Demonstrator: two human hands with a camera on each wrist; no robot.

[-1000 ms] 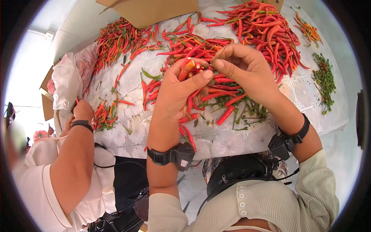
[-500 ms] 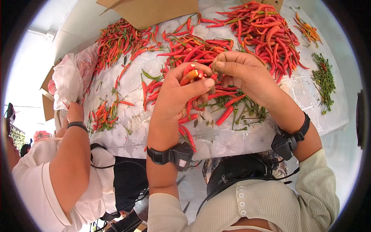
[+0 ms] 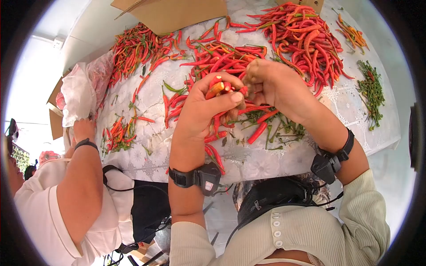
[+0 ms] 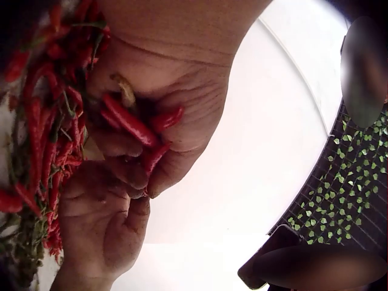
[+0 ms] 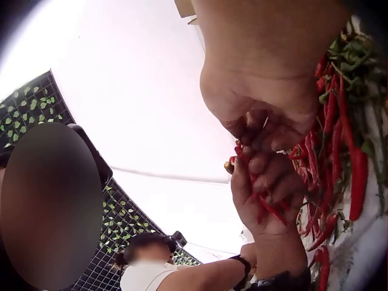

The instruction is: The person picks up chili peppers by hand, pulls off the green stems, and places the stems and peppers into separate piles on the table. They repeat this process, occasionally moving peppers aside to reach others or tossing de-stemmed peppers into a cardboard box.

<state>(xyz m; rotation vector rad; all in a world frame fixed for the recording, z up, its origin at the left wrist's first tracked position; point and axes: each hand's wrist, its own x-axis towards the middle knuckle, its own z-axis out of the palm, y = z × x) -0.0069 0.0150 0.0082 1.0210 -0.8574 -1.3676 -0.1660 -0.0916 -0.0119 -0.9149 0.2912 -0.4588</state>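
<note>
In the head view the left hand (image 3: 202,104) holds a small bundle of red chilies (image 3: 216,90), their cut-looking ends showing above the thumb. Their red bodies (image 4: 130,121) lie across the palm in the left wrist view. Close against it, the right hand (image 3: 284,91) has curled fingers, with fingertips meeting the left fingers at a chili end. The right wrist view shows the right hand (image 5: 260,91) bent over the left hand (image 5: 267,194), its thumb and fingers pinching at the top of a red chili (image 5: 239,147).
Heaps of red chilies (image 3: 310,40) lie at the back right and back left (image 3: 137,44). Green stems (image 3: 372,91) are at the right, more below the hands. A cardboard box (image 3: 177,13) stands behind. At the left, another person's arm (image 3: 84,177) is near a plastic bag (image 3: 77,93).
The right hand has turned inward and dropped slightly, its fingers now bent down beside the bundle. The left hand stays nearly still. The other person's hand has moved left toward the bag.
</note>
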